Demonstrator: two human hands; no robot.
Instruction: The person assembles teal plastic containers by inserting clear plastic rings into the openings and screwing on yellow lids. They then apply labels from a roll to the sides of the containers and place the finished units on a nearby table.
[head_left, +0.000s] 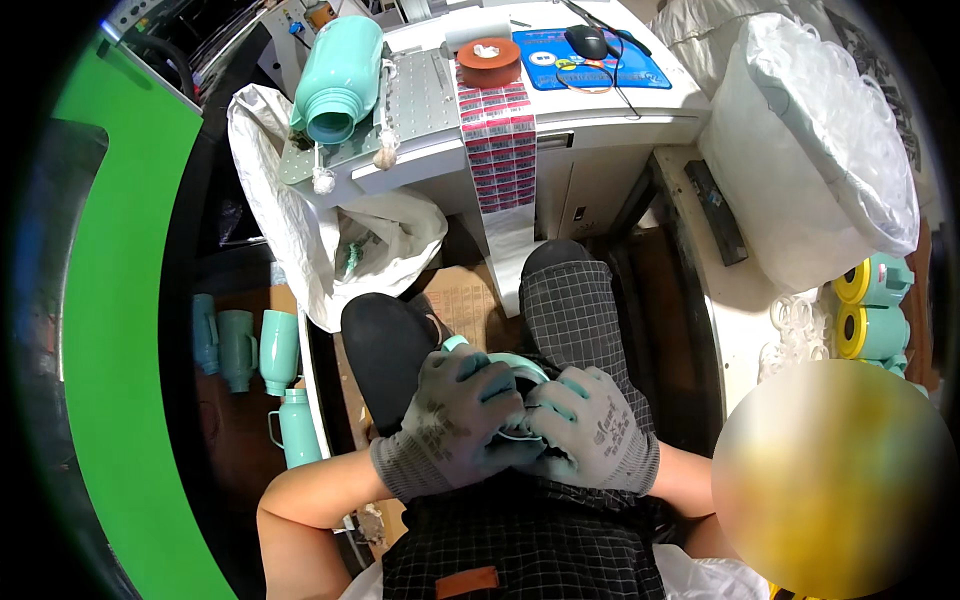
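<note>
Over my lap, between my knees, is a mint-green jug (520,364) with a dark round opening; my hands hide most of it. My left hand (462,412), in a grey knitted glove, grips its rim from the left with bent fingers. On the opposite side my gloved right hand (588,425) curls over the same rim. The fingertips of both hands meet near the opening, and whatever they pinch there is hidden.
Ahead stands a white desk (620,130) with a mint-green jug shell (340,75) on its side, a label strip (500,150) and a mouse (586,42). White sacks (800,150) flank me. Several jugs (280,350) stand at left; yellow-ended ones (875,330) lie at right.
</note>
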